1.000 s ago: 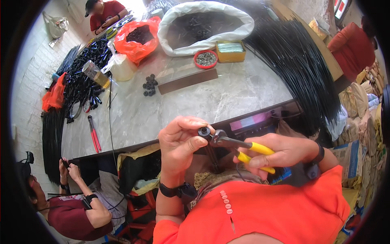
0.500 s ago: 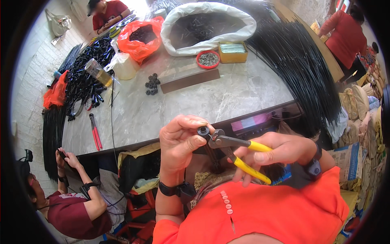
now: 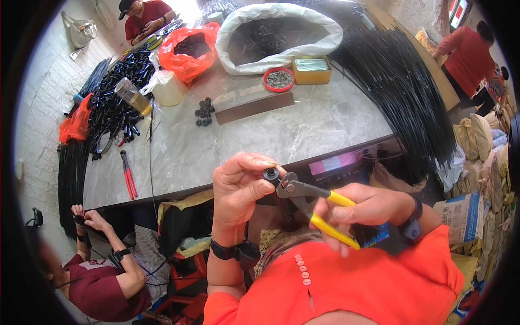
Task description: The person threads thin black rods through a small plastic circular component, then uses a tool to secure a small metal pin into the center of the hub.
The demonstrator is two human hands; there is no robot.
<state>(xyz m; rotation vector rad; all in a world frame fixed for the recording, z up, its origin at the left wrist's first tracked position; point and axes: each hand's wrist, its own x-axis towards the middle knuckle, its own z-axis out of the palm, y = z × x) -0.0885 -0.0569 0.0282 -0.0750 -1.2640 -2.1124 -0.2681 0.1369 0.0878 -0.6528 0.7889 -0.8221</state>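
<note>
In my left hand [image 3: 238, 187], thumb and fingers pinch the top of a black tubular part [image 3: 271, 174] with a round hole in its end. The rest of its dark length seems to run down below the hand. My right hand [image 3: 365, 206] is closed round the yellow handles of a pair of end-cutting pliers [image 3: 295, 187]. The pliers' dark jaws touch the side of the tubular part, close to my left fingertips. What lies between the jaws is too small to make out. Both hands are in front of the table's near edge.
On the grey table [image 3: 189, 151] lie a brown bar [image 3: 254, 108], small black parts [image 3: 204, 112] and red-handled pliers [image 3: 128, 176]. Behind stand a red dish [image 3: 278, 79], yellow box [image 3: 312, 70] and white sack [image 3: 227, 59]. Black rods [image 3: 395, 81] cover the right side. A co-worker [image 3: 108, 281] sits at left.
The pliers' handles have drawn closer together as my right hand closes, and the jaws sit slightly nearer the part. My left hand stays almost in place.
</note>
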